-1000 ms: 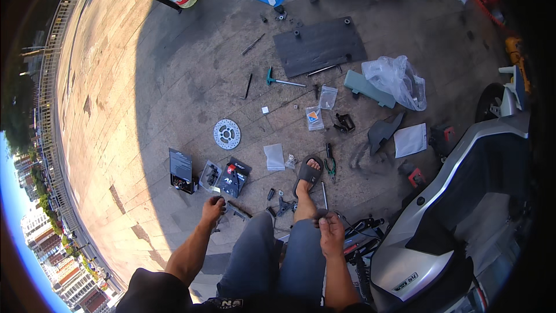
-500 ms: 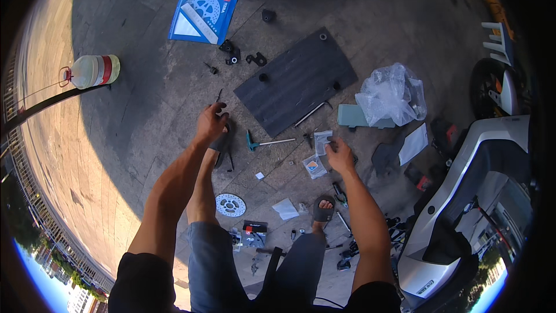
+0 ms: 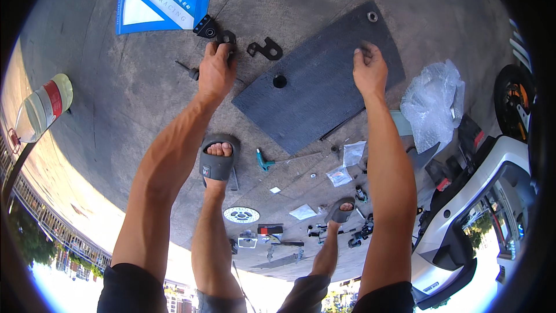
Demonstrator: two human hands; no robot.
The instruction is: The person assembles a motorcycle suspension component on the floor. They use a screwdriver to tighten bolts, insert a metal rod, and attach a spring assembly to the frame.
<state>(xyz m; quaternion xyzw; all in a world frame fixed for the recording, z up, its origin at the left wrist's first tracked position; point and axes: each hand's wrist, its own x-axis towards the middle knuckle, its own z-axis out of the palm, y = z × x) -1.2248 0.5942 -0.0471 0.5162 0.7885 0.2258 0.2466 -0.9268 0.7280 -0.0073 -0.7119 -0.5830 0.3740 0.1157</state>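
L hand (image 3: 216,72), nearer, has fingers curled at blk. bracket (image 3: 230,37) on its far side (pinch: can't tell; bracket long axis hidden), w/ R hand (image 3: 370,72), fingers part-curled, closure unclear, well right, over blk. mat (image 3: 315,93).

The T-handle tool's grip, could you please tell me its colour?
The grip is teal, showing best in the head view.

Bracket (image 3: 264,50) between packet (image 3: 165,0) and mat (image 3: 324,81).
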